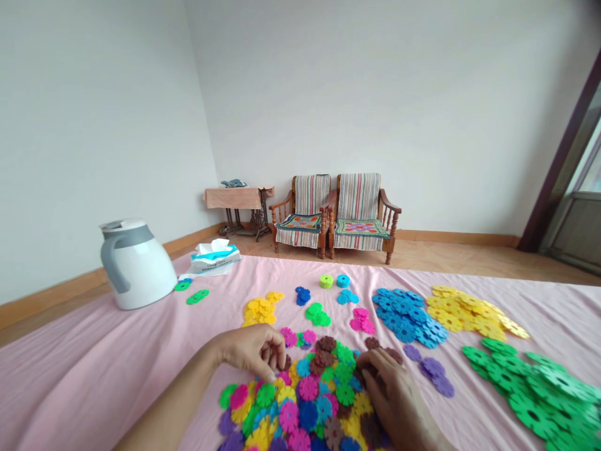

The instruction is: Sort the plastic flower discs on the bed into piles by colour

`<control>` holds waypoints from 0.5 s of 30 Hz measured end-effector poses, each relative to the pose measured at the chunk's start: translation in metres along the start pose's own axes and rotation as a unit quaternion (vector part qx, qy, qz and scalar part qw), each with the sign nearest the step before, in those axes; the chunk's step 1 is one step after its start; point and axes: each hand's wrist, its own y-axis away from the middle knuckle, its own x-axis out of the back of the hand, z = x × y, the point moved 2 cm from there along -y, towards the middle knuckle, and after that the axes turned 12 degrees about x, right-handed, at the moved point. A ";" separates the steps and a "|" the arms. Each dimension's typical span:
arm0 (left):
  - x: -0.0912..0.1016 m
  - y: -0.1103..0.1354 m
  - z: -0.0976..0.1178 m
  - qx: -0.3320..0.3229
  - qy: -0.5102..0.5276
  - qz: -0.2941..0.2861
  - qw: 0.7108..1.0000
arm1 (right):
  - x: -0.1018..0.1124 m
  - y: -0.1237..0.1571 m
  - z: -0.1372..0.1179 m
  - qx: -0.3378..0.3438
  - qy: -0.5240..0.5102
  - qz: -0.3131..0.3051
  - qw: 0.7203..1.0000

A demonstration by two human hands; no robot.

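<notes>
A mixed pile of flower-shaped plastic discs (308,388) in pink, green, blue, yellow, purple and brown lies in front of me. My left hand (253,351) is over the pile's far left side, fingers curled in; a brown disc shows beside its fingertips, and whether it is gripped I cannot tell. On the right edge of the pile rests my right hand (394,391), its fingers bent down among the discs and their tips hidden. Just beyond that hand lie some brown discs (392,355) and a few purple discs (432,367).
Single-colour heaps lie around: blue discs (406,313), yellow discs (469,310), large green discs (539,388), orange-yellow discs (260,311) and pink discs (362,321). A white jug (143,269) and tissue pack (213,258) stand left on the pink cloth (159,344). Two chairs (359,210) are beyond.
</notes>
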 end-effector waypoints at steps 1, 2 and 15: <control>-0.001 -0.001 0.001 0.001 -0.014 -0.001 1.000 | 0.000 0.000 0.000 -0.001 0.001 0.000 1.000; -0.002 -0.001 0.003 0.001 -0.029 0.000 1.000 | 0.000 -0.001 -0.001 -0.004 0.001 0.000 1.000; -0.015 -0.006 0.016 -0.020 -0.056 0.059 0.996 | 0.001 -0.001 -0.004 -0.002 0.001 -0.001 1.000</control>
